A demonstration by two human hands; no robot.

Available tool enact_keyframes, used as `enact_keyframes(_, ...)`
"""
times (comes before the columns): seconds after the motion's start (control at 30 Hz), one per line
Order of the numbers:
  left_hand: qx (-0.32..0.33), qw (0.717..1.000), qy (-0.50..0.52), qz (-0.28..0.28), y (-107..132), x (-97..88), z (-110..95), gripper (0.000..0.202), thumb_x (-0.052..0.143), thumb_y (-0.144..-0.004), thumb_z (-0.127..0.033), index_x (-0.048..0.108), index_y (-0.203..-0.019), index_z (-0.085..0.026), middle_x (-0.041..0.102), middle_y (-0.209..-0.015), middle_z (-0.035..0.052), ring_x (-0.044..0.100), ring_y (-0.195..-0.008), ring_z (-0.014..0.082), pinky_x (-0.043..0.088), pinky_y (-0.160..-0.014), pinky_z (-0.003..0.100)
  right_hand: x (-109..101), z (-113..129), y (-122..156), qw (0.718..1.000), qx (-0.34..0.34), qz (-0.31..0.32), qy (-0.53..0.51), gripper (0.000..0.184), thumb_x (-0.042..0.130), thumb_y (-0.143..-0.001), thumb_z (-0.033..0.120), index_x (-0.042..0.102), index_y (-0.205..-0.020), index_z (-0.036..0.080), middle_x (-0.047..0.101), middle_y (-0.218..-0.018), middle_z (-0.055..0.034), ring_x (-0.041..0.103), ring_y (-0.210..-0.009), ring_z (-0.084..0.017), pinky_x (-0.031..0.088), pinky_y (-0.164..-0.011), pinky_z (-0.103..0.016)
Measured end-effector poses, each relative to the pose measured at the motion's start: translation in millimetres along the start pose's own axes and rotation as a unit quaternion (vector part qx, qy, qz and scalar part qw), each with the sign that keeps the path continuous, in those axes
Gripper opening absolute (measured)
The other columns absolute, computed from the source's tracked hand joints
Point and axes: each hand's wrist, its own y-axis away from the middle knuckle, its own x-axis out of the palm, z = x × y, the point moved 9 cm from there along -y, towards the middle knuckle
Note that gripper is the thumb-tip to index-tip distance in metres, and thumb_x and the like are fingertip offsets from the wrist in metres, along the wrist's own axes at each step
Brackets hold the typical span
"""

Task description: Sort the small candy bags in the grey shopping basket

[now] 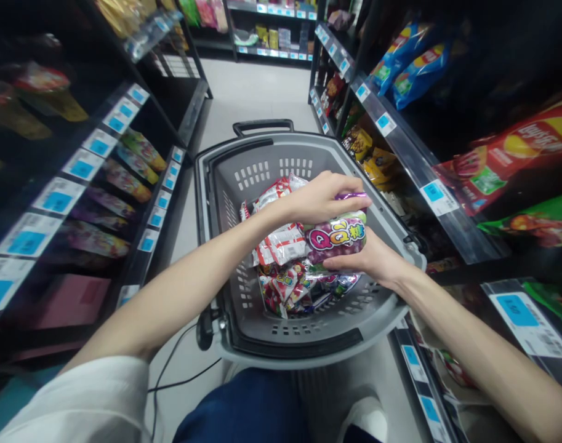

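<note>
A grey shopping basket (244, 184) stands on the aisle floor in front of me, with several snack packets (281, 246) piled inside. Over the pile, both my hands hold a purple candy bag (338, 235) with pink lettering. My left hand (320, 195) curls over the bag's top edge from above. My right hand (370, 261) cups the bag from below and the right side. Both hands are closed on it.
Dark shelves line the aisle on both sides. The left shelves (100, 178) carry candy packets and blue price tags. The right shelves (414, 160) hold chip bags (506, 157). A black cable (179, 375) trails on the floor by the basket. More shelves close the far end.
</note>
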Motion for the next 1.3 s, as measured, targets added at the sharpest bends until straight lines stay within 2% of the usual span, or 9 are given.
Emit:
enact_keyframes(0.2,0.015,1.000,0.010,-0.005,1,-0.8,-4,0.035,0.051,-0.101,-0.042,0.058,-0.078,-0.016,0.048,-0.066,-0.0029,0.037,-0.064,0.0105,0.031,-0.068,0.027,1,2,1,1.000,-0.005,0.006,0.001,0.060,0.095,-0.058,0.022,0.070,-0.112,0.017,0.077,-0.117,-0.0088,0.073,-0.103,-0.026,0.056,-0.109,-0.050)
enact_keyframes(0.43,0.002,1.000,0.009,0.006,1,1.8,-4,0.035,0.051,-0.100,-0.044,0.061,-0.080,-0.016,0.049,-0.067,-0.0022,0.040,-0.065,0.0115,0.032,-0.069,0.028,4,4,3,1.000,0.003,0.010,0.009,0.058,0.094,-0.058,0.022,0.071,-0.112,0.018,0.078,-0.113,-0.0065,0.074,-0.102,-0.026,0.057,-0.107,-0.050)
enact_keyframes(0.77,0.003,0.998,0.052,0.020,3,5.1,-6,0.036,0.051,-0.098,-0.043,0.051,-0.074,-0.017,0.049,-0.071,-0.0017,0.040,-0.067,0.0112,0.031,-0.068,0.027,4,1,3,1.000,-0.002,0.020,0.014,0.054,0.093,-0.062,0.022,0.072,-0.112,0.017,0.078,-0.112,-0.0073,0.074,-0.101,-0.026,0.058,-0.105,-0.048)
enact_keyframes(0.97,0.014,1.000,0.007,-0.015,1,1.0,1,0.031,0.056,-0.098,-0.042,0.061,-0.081,-0.017,0.050,-0.066,-0.0027,0.039,-0.064,0.0111,0.030,-0.067,0.028,-1,-3,0,0.999,-0.004,-0.011,0.035,0.045,0.092,-0.062,0.025,0.074,-0.102,0.018,0.079,-0.103,-0.0056,0.073,-0.094,-0.024,0.057,-0.104,-0.050)
enact_keyframes(1.17,-0.046,0.996,-0.038,-0.067,1,2.0,15,0.024,0.052,-0.101,-0.032,0.058,-0.084,-0.016,0.062,-0.081,0.0021,0.049,-0.072,0.0128,0.032,-0.070,0.027,-27,-18,-4,0.988,0.032,-0.120,0.096,0.032,0.086,-0.068,0.028,0.074,-0.094,0.014,0.076,-0.091,-0.0075,0.068,-0.080,-0.022,0.059,-0.088,-0.047)
enact_keyframes(1.23,-0.068,0.995,-0.015,-0.076,2,5.7,14,0.022,0.048,-0.102,-0.028,0.056,-0.086,-0.016,0.063,-0.087,0.0030,0.052,-0.078,0.0137,0.035,-0.074,0.027,-27,-18,-5,0.987,0.032,-0.117,0.104,0.027,0.083,-0.073,0.029,0.072,-0.093,0.015,0.074,-0.086,-0.0064,0.067,-0.077,-0.022,0.058,-0.084,-0.046)
enact_keyframes(1.3,-0.088,0.991,0.031,-0.094,4,8.4,13,0.028,0.044,-0.105,-0.030,0.053,-0.082,-0.017,0.061,-0.083,0.0015,0.052,-0.076,0.0135,0.036,-0.074,0.027,-20,-14,-4,0.992,0.019,-0.086,0.090,0.030,0.084,-0.074,0.031,0.072,-0.098,0.016,0.075,-0.092,-0.0064,0.068,-0.085,-0.023,0.057,-0.089,-0.045)
